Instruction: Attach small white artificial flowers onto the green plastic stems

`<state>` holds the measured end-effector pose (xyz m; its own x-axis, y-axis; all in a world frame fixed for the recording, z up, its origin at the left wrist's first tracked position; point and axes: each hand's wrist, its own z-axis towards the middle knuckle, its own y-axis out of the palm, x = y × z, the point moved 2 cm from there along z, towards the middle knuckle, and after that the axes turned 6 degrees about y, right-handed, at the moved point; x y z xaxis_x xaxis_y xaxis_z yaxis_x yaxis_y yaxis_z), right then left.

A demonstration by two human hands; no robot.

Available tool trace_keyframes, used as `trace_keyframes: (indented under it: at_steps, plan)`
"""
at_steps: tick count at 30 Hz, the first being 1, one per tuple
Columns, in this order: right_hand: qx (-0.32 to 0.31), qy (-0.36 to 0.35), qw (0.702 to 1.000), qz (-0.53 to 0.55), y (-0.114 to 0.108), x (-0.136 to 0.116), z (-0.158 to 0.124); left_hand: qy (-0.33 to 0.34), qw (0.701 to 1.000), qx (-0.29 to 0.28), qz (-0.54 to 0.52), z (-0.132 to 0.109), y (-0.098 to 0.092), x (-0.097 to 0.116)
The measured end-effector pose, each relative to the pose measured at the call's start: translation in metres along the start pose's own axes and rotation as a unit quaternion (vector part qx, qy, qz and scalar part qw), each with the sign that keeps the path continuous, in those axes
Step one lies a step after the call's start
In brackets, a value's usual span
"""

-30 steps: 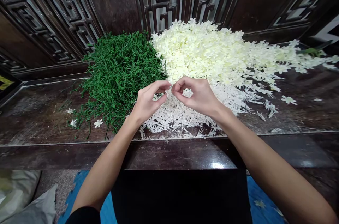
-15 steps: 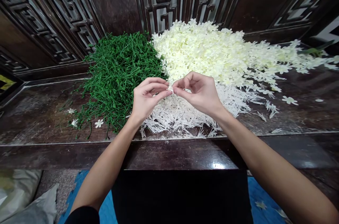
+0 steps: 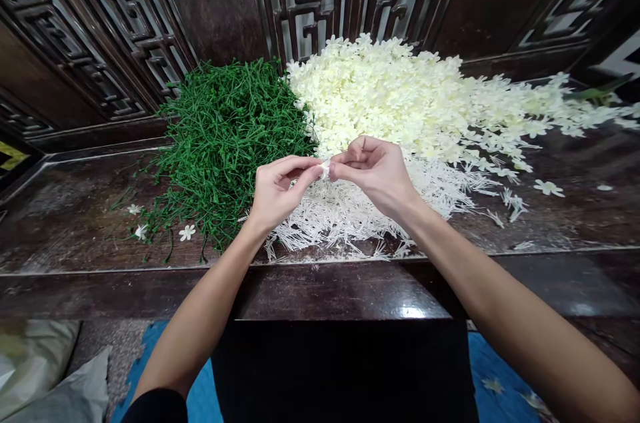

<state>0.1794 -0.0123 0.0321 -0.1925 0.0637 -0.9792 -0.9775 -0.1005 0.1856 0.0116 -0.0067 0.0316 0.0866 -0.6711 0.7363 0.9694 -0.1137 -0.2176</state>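
White, a small piece point(image 3: 325, 169) is showing more than before; the left hand point(image 3: 277, 188) and right hand point(image 3: 380, 173) are pinching it, fingerwork continuing.

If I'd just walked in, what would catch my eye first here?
Probably the big heap of creamy white flowers, right of centre towards the back of the wooden ledge, beside a tangled mound of green stems on its left. In front of the flowers spread thin white sprigs. Over these, the left hand and right hand meet, a small white piece in their grip.
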Motion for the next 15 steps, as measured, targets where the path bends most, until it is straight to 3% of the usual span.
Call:
trace_keyframes:
  at_steps: [8, 11, 15]
  plan:
    - [-0.052, 0.062, 0.994, 0.076, 0.002, 0.012, 0.005, 0.000, 1.000, -0.002, -0.022, 0.002, -0.001, 0.001]
    - [-0.062, 0.041, 0.996, 0.051, 0.002, 0.008, 0.004, -0.013, 1.000, 0.001, 0.003, 0.003, -0.003, 0.002]
    - [-0.067, -0.004, 0.997, -0.028, 0.005, 0.003, 0.001, 0.018, 0.997, -0.021, 0.071, 0.002, -0.004, 0.001]
